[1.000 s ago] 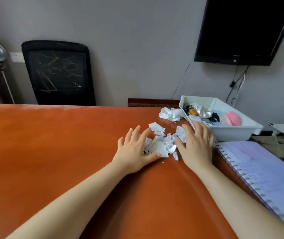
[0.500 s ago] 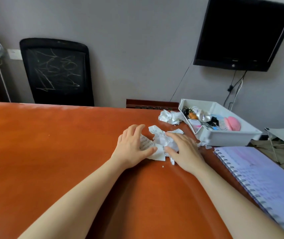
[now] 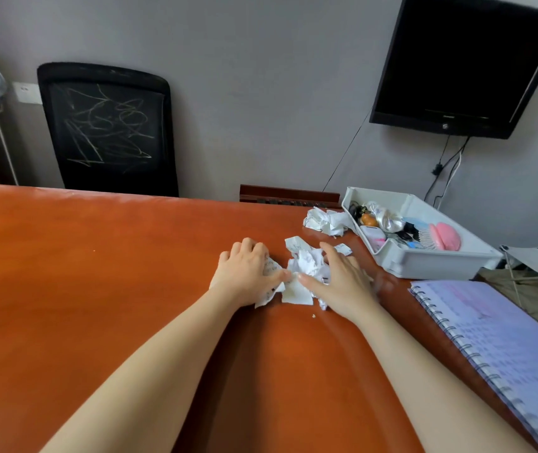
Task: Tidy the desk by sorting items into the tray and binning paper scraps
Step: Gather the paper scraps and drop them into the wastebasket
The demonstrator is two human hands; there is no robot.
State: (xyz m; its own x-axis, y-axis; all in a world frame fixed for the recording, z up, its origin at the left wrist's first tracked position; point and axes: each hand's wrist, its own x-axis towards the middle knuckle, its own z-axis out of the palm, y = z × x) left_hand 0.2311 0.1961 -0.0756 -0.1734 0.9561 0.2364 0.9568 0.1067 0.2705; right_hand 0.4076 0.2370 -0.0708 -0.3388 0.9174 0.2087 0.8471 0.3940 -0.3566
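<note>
I log: tray (image 3: 424,268), desk's (image 3: 97,273) far right corner, filled; scraps (image 3: 305,268) toward the far edge unbinned, left hand (image 3: 244,273) curled gripping them, right hand (image 3: 341,284) flat against them; another wad (image 3: 324,220) beside tray

The only camera sits on the head, behind and above the left hand (image 3: 245,273) and the right hand (image 3: 339,283), near them, facing forward and down.
</note>
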